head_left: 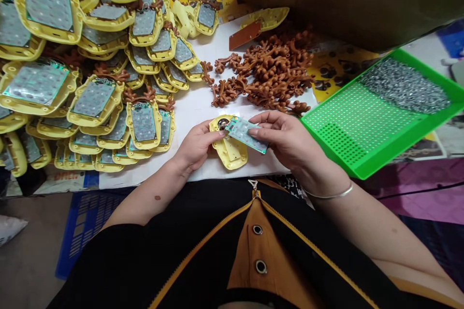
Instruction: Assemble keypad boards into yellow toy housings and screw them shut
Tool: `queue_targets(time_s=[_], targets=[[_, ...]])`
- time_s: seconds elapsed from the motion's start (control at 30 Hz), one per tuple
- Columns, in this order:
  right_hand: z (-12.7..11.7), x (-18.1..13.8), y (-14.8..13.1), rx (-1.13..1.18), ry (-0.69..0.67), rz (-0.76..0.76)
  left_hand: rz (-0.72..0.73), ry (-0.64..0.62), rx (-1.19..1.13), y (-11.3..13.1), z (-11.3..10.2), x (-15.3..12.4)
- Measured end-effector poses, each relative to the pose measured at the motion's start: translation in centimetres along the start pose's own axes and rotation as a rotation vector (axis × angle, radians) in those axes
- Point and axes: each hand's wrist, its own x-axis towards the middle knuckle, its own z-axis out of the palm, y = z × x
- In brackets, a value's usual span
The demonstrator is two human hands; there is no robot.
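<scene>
Two ringed snaps (260, 266) are worn on the brown garment (246, 260) nearest the camera. Over the white worktop (192, 108), one yellow shell (234, 154) is gripped by the left hand (197, 145); one circuit board (244, 131) is pinched by the right hand (286, 137), overlapping the shell. One green tray (362, 173) of screws (406, 84) is placed rightward. Antler pieces (275, 72) and board-filled shells (143, 123), probably dozens, are heaped.

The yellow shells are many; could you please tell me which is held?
The shell in the left hand, partly covered by the tilted board; the hands touch no other.
</scene>
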Motion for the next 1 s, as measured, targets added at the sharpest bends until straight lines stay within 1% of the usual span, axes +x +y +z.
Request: queue_targets(time_s=[0.13,0.27,0.37,0.47,0.63,0.73,1.0], targets=[[-0.2,-0.1,-1.0,-0.068,-0.016,-0.026,0.011,0.015,0.032,-0.2,-0.1,0.1],[0.0,0.0,-0.7,0.052,-0.098,0.029,0.036,0.005,0.063,-0.4,0.0,0.2],[0.6,0.0,0.3,0.151,-0.118,0.071,0.058,0.0,0.06,-0.5,0.2,0.2],[1.3,-0.1,1.2,0.186,-0.097,0.066,0.097,0.015,0.045,-0.4,0.3,0.0],[2.0,-0.4,2.1,0.156,-0.061,-0.041,0.172,0.032,0.022,-0.6,0.3,0.0],[2.1,-0.4,2.6,0.173,-0.029,-0.07,0.203,0.035,0.011,-0.8,0.2,0.1],[2.5,-0.5,3.0,0.179,0.015,-0.038,0.243,0.029,0.024,-1.1,0.1,0.2]])
